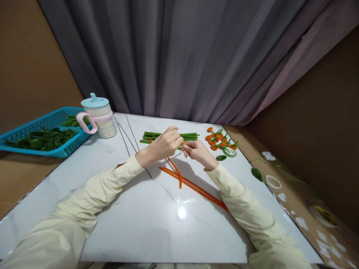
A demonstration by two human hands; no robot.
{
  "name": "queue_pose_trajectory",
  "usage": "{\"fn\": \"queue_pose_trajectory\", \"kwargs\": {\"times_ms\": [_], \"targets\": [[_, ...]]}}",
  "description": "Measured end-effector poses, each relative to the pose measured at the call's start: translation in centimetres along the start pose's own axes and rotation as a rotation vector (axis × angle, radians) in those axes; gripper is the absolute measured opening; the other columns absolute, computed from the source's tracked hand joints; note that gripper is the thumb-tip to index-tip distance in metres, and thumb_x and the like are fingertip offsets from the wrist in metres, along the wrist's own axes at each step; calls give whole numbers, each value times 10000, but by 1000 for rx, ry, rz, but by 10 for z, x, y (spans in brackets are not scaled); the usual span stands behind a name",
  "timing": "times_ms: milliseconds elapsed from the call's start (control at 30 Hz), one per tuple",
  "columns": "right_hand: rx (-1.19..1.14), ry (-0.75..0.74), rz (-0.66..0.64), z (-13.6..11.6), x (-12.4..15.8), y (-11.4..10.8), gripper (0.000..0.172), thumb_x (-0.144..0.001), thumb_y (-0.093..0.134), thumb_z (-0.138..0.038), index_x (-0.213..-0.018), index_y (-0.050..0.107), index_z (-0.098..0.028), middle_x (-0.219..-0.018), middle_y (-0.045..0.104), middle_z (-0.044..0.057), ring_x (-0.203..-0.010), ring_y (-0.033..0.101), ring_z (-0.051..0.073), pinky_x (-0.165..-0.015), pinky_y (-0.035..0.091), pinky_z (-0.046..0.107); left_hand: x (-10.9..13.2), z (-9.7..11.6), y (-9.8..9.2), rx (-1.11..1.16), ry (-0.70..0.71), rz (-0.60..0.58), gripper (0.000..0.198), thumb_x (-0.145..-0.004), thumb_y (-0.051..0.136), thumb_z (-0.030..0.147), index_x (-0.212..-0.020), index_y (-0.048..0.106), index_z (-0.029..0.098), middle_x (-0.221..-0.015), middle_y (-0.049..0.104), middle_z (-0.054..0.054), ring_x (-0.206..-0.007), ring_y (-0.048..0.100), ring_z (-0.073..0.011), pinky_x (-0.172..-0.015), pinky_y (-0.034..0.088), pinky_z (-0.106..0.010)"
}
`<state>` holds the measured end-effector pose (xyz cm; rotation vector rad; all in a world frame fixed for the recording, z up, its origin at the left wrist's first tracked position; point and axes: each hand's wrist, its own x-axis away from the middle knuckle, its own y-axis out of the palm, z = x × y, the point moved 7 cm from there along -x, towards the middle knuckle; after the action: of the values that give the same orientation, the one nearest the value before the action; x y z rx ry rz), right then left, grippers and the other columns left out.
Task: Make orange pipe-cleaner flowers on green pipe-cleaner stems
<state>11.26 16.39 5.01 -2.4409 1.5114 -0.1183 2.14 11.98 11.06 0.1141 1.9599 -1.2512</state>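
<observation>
Orange pipe cleaner [175,171], head view: the upper end is pinched between the closed fingertips of the left hand [165,144] and the right hand [198,151]. The free end trails down from the fingers onto the white table [140,224]. More orange stems [202,191] lie below the fingers. Green stems [157,135] lie just beyond them, and orange flowers [220,141] lie to their right.

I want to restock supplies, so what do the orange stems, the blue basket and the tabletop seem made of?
Orange stems: thin, matte rods, probably chenille craft wire. Blue basket: moulded plastic, judging by its lattice walls. Tabletop: glossy, faintly veined white slab mirroring a lamp; stone or laminate, unclear.
</observation>
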Motion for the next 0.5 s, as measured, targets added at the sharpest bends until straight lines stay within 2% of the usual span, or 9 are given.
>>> {"fn": "queue_pose_trajectory", "kwargs": {"times_ms": [67,133,200,267,333,400,467,500], "targets": [[95,-45,-2,-9,4,-5,194,-670,530,-42,-514,503,-154,-482,427,-23,-473,312,81,-481,244,218,-3,-3,-5,56,-29,-81,270,-679,348,-34,-646,537,156,-578,501,-33,-621,487,-178,-867,423,-378],[263,-148,-82,-25,12,-4,181,-636,511,3,-557,548,-155,-529,467,-15,-515,348,90,-535,267,227,-4,-12,-12,237,-107,-174,237,-702,382,1,-628,549,153,-545,491,-20,-606,487,-166,-750,444,-328],[495,-330,-224,-44,23,2,191,-683,482,-20,-661,604,-165,-592,523,-1,-538,399,98,-562,289,233,-2,-26,-17,456,-257,-246,217,-778,429,101,-611,560,146,-553,506,-18,-558,473,-142,-573,397,-265],[604,-489,-272,-61,34,3,188,-765,467,-80,-721,624,-173,-598,547,1,-542,449,101,-563,312,231,3,-40,-15,726,-455,-301,244,-827,469,234,-624,567,142,-509,459,7,-459,389,-103,-462,300,-236],[498,-527,-152,-71,36,-6,163,-819,493,-164,-721,623,-172,-561,545,-5,-506,456,94,-529,317,225,8,-46,-6,1030,-625,-282,299,-835,492,320,-594,528,145,-487,402,26,-431,326,-83,-439,255,-230],[242,-477,43,-69,32,-17,184,-840,517,-255,-704,606,-169,-543,536,-9,-435,400,75,-460,289,221,9,-46,6,1263,-733,-198,360,-836,500,339,-531,449,155,-494,385,25,-454,337,-83,-473,288,-233],[-80,-393,202,-55,27,-21,254,-851,500,-319,-659,570,-168,-517,497,-21,-372,302,54,-389,237,215,13,-48,16,1310,-858,-19,323,-837,500,325,-565,463,155,-506,395,27,-467,353,-86,-509,323,-236],[-213,-347,240,-46,23,-19,280,-845,506,-331,-622,545,-167,-485,452,-35,-358,260,47,-370,224,210,14,-47,20,1285,-882,38,327,-860,463,329,-582,461,157,-517,398,28,-471,352,-85,-519,328,-234]]}}
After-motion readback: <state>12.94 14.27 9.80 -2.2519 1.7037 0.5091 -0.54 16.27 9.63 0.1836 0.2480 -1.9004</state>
